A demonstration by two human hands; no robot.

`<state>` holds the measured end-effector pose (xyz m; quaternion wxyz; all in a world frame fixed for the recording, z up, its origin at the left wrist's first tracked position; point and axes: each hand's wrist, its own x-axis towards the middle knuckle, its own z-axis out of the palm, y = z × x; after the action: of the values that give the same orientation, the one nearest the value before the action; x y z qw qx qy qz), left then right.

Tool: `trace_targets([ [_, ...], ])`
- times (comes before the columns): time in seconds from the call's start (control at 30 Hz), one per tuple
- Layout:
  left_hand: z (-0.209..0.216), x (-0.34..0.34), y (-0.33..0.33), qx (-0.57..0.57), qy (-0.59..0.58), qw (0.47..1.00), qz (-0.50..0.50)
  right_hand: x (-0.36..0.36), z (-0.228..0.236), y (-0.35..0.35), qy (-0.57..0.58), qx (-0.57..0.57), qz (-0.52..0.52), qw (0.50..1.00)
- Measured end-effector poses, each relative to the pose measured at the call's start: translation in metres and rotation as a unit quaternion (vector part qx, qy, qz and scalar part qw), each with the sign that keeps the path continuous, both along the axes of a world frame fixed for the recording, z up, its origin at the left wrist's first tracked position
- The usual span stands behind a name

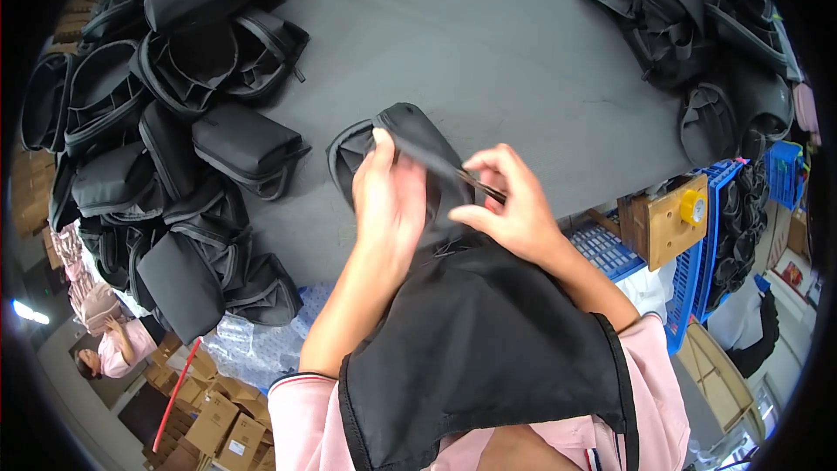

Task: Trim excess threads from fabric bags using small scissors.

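A small black zippered pouch (417, 129) is tilted up off the table's near edge in front of me. My left hand (390, 187) grips its rim, with the thumb on top and the fingers along the near side. My right hand (510, 205) is closed round slim dark thread snips (485, 187), whose tips point left at the pouch's edge. The blades are partly hidden by the fingers and a little blurred. Below both hands my black apron (488, 323) covers my front.
Black pouches (248, 144) lie heaped on the left of the grey table (488, 44); more bags (667, 0) are piled at the far right. A wooden block with yellow tape (693, 208) and blue crates (602, 249) stand right. Cartons (212, 423) and another person (122, 347) are at left.
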<state>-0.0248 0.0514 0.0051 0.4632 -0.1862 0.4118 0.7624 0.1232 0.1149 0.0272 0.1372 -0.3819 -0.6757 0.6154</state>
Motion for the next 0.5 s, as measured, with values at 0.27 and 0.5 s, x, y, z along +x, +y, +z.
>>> trace_targets([
  [0.27,-0.008,-0.028,-0.001,-0.129,0.309,0.844,-0.419,-0.029,-0.047,0.028,-0.015,0.012,-0.077,0.997],
  [0.5,-0.030,-0.034,0.013,-0.194,0.362,0.743,-0.528,-0.047,-0.074,0.053,0.071,-0.365,-0.052,0.927],
])
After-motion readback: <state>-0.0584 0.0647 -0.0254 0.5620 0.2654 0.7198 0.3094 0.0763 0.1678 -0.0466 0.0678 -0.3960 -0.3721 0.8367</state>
